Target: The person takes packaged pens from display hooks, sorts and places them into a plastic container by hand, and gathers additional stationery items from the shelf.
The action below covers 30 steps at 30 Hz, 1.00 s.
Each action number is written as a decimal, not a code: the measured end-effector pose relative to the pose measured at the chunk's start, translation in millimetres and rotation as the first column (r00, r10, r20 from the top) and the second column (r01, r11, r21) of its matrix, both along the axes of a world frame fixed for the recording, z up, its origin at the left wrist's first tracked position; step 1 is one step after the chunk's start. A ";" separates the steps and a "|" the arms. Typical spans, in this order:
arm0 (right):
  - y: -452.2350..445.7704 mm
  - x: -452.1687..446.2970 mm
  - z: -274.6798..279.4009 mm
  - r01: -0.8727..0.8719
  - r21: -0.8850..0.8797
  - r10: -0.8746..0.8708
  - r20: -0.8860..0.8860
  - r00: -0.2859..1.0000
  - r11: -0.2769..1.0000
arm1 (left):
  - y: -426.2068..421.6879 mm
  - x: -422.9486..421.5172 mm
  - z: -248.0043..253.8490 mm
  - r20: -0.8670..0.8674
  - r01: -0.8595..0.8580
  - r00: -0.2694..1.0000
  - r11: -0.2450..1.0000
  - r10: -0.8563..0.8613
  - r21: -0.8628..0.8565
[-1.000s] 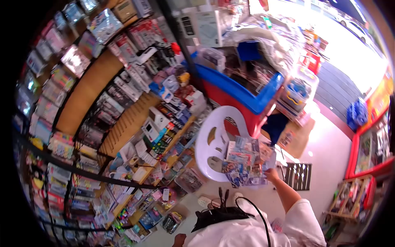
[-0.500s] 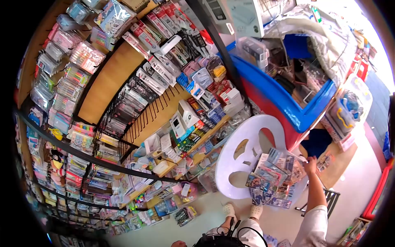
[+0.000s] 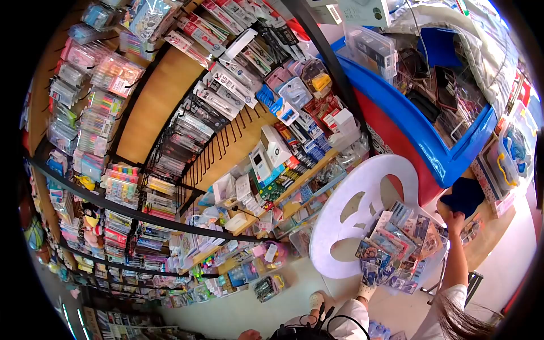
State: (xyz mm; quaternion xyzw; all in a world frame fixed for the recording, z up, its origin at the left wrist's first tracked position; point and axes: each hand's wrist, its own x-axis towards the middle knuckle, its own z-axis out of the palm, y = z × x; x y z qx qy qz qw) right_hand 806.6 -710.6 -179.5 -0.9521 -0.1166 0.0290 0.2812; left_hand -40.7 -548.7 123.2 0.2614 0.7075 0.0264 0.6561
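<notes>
My right hand (image 3: 453, 221) is at the right edge of a white plastic chair (image 3: 334, 226), its fingers curled at the armrest and close to a dark blue cloth (image 3: 463, 196). On the chair's seat lies a spread pile of colourful printed packets (image 3: 396, 243), some overlapping. My left hand (image 3: 250, 335) shows only in part at the bottom edge, low beside my body, and its fingers are too cut off to read.
Shelves of packaged stationery (image 3: 221, 96) fill the left and middle. A blue-rimmed red counter (image 3: 419, 136) stands behind the chair. Clear plastic boxes (image 3: 513, 153) sit at the right. A small bin (image 3: 268, 287) is on the floor, near a dark metal stool (image 3: 475, 281).
The view has shifted, so shelves and counter look larger and nearer. My right hand has moved from beside the packets up to the chair's armrest.
</notes>
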 end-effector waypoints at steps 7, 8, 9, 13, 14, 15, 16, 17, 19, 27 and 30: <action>-35.5 38.5 121.4 0.741 0.663 -0.019 -0.744 0.668 0.103 | 40.6 -7.3 -30.5 -0.254 0.555 0.805 0.832 -0.536 0.005; -35.9 38.9 139.6 0.711 0.703 0.128 -0.703 0.700 -0.025 | 45.0 -4.9 -34.7 -0.245 0.525 0.825 0.851 -0.510 -0.004; -17.5 13.5 202.7 0.649 0.756 0.206 -0.624 0.754 -0.088 | 48.9 3.7 -31.7 -0.242 0.544 0.817 0.839 -0.524 0.023; 1.7 -40.9 317.2 0.594 0.802 0.452 -0.510 0.732 -0.056 | 62.3 21.6 -29.5 -0.242 0.570 0.817 0.796 -0.523 0.204; 11.9 -51.9 334.9 0.612 0.791 0.434 -0.549 0.715 -0.008 | 69.4 24.2 -30.3 -0.233 0.569 0.820 0.791 -0.523 0.226; 22.1 -63.4 348.1 0.555 0.832 0.496 -0.473 0.728 -0.022 | 76.6 23.4 -32.5 -0.225 0.569 0.821 0.784 -0.525 0.247; 32.9 -75.5 358.4 0.497 0.867 0.554 -0.395 0.733 -0.039 | 84.7 19.3 -40.9 -0.199 0.560 0.829 0.784 -0.523 0.268; 45.3 -90.8 374.4 0.439 0.897 0.608 -0.316 0.728 -0.059 | 92.9 18.6 -44.5 -0.181 0.550 0.835 0.783 -0.520 0.290; 82.0 -133.2 419.4 0.400 0.916 0.644 -0.280 0.712 -0.043 | 113.6 17.1 -51.5 -0.142 0.532 0.845 0.778 -0.516 0.334; 256.1 -309.7 548.3 0.251 0.966 0.881 -0.069 0.467 -0.058 | 213.5 -54.9 -110.8 -0.096 0.460 0.879 0.775 -0.468 0.433; 329.0 -349.1 531.6 0.312 0.947 0.891 -0.202 0.408 0.072 | 241.5 -99.9 -128.7 -0.270 0.537 0.842 0.777 -0.467 0.328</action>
